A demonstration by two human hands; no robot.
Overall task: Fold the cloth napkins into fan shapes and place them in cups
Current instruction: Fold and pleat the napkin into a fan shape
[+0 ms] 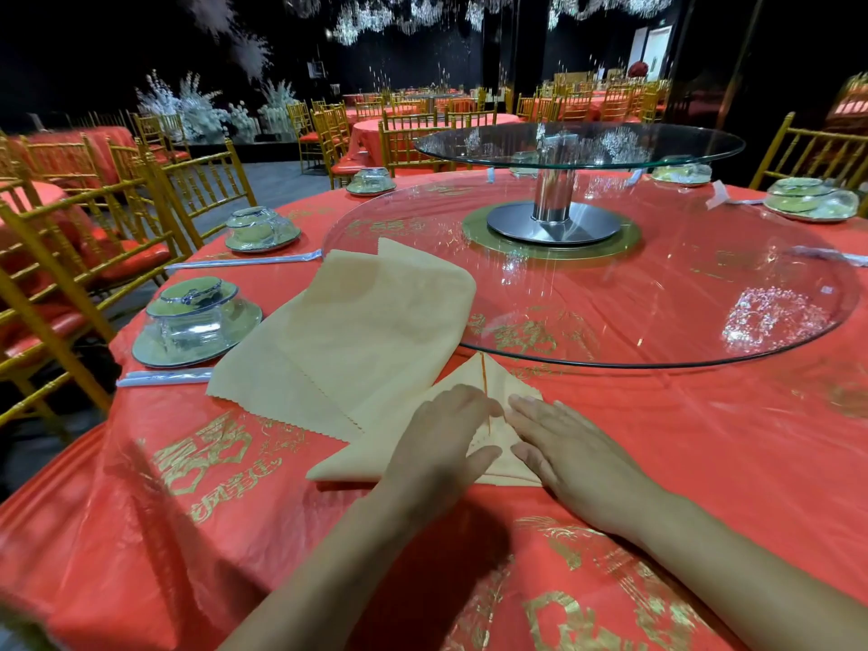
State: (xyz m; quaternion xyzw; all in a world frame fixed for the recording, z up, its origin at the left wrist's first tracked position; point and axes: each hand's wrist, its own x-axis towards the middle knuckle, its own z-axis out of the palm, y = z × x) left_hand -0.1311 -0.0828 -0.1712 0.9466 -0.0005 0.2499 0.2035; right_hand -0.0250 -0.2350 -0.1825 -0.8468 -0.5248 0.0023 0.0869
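Now folded napkin (498, 392) apex points away; left hand (437, 444), right hand (563, 448) fingers flat, pressing it.

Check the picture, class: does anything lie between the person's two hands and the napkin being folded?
No. The left hand and right hand both rest directly on the folded napkin on the red tablecloth. The spare napkin lies beside it, clear of both hands.

Two bare forearms are seen, no sleeves reaching them; the left hand (437, 444) and right hand (568, 455) are ungloved and unadorned.
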